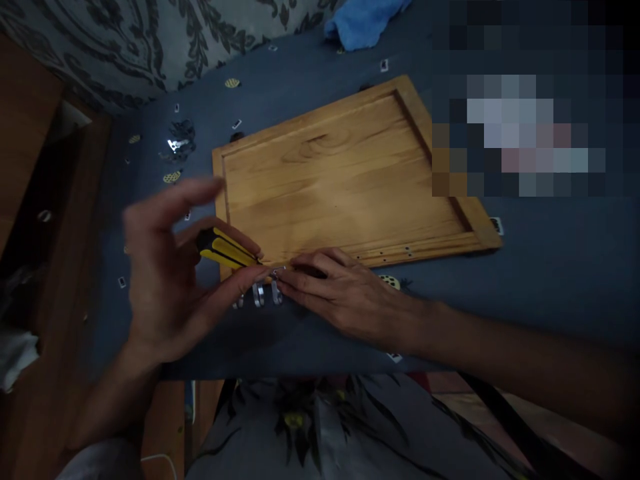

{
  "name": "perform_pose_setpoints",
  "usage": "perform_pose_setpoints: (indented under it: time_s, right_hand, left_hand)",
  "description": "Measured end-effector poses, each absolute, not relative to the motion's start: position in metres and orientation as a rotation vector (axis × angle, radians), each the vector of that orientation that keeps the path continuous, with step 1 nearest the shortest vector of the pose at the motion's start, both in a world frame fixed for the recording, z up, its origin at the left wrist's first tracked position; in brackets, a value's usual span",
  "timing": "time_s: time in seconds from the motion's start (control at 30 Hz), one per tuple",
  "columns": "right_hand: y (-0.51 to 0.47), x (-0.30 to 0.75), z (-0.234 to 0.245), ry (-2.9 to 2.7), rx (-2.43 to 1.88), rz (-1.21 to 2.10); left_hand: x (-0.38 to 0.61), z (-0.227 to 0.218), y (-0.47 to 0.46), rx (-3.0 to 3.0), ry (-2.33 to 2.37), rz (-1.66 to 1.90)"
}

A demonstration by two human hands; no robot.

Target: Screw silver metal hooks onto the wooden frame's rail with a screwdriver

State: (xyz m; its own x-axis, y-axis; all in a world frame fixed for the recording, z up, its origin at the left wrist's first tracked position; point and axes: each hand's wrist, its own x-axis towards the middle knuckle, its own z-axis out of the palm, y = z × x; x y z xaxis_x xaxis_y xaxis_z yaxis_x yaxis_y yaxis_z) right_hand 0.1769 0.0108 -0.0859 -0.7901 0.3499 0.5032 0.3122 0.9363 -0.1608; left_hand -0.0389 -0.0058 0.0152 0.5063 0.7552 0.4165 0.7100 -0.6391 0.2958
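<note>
A yellow and black screwdriver (229,251) lies in my left hand (165,273), between thumb and fingers, with the index finger raised and bent. Its tip points down to the near left edge of a wooden panel (320,193) with a raised frame. Shiny metal hooks (259,293) hang at that edge below the tip. My right hand (355,300) rests on the near edge, fingers closed at a small metal piece by the hooks. Its fingertips partly hide that piece. Several small dark holes show along the frame right of this hand.
The panel lies on a dark blue patterned cloth (300,340). Beyond it is a blue rag (367,23). Left of the panel sits a clear bag with shiny metal parts (177,142). Wooden furniture (45,220) stands at the left. A blurred-out patch covers the upper right.
</note>
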Motion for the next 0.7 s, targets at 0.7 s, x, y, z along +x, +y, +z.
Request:
perform_pose_setpoints:
  time_s: [0.7]
  right_hand:
    - [0.010, 0.178, -0.088, -2.595, -0.457, 0.118]
  left_hand:
    - [-0.055, 0.018, -0.003, 2.404, 1.059, 0.859]
